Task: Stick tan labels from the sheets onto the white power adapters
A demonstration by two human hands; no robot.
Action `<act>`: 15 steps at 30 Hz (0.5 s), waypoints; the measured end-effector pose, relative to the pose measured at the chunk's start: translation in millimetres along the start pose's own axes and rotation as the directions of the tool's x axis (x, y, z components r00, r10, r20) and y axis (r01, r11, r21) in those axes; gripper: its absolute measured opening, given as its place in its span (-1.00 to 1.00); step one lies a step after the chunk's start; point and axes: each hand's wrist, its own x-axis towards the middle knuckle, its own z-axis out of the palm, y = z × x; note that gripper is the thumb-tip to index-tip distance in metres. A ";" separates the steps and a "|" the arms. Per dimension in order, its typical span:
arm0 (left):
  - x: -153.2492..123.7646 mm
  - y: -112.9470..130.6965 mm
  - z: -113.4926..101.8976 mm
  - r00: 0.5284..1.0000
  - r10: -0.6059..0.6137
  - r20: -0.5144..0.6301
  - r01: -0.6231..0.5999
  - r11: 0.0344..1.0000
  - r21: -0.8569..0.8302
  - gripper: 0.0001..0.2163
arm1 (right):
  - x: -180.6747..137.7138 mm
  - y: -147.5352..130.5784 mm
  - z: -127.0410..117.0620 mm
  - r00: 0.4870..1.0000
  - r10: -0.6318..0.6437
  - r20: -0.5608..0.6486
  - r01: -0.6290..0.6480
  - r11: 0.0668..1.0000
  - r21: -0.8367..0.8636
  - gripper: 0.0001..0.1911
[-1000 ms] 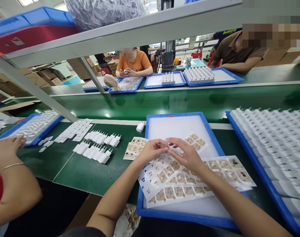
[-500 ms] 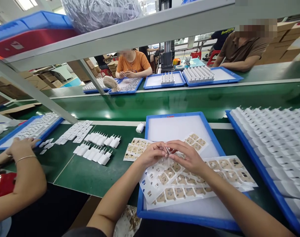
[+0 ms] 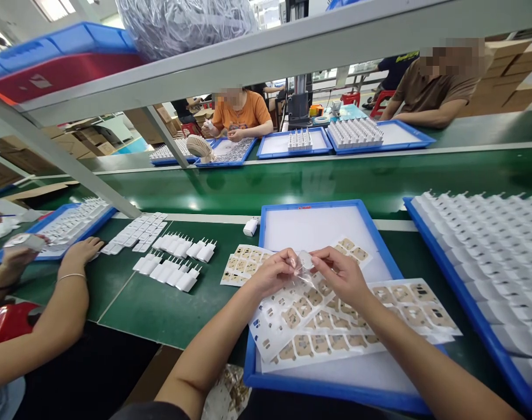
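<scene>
Since the earlier frame, a small clear film (image 3: 305, 261) has been lifted off the sticker sheets (image 3: 318, 318) in the blue tray (image 3: 336, 394). It is pinched between the left hand (image 3: 272, 273) and right hand (image 3: 342, 277); a light fingertip grip should be kept so it peels flat.

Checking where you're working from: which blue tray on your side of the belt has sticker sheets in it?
The middle blue tray, right under the left hand and right hand. It alone holds sticker sheets; the right tray and far-left tray hold white adapters.
</scene>
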 end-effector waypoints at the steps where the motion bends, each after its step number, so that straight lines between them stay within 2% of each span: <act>1: 0.3 -0.3 0.0 1.000 0.000 -0.008 0.000 1.000 0.004 -0.82 | 0.6 0.7 0.4 0.999 0.031 -0.009 -0.031 0.999 0.035 -0.77; 8: 3.0 -3.1 -4.4 0.998 0.035 -0.044 -0.034 0.999 0.031 -0.85 | 6.0 9.0 4.8 0.972 0.231 -0.036 -0.203 0.910 0.361 -0.69; 15: 4.4 -1.9 -10.5 0.995 0.078 -0.067 -0.073 0.995 0.070 -0.90 | 8.1 8.2 6.3 0.940 0.340 -0.024 -0.287 0.828 0.482 -0.69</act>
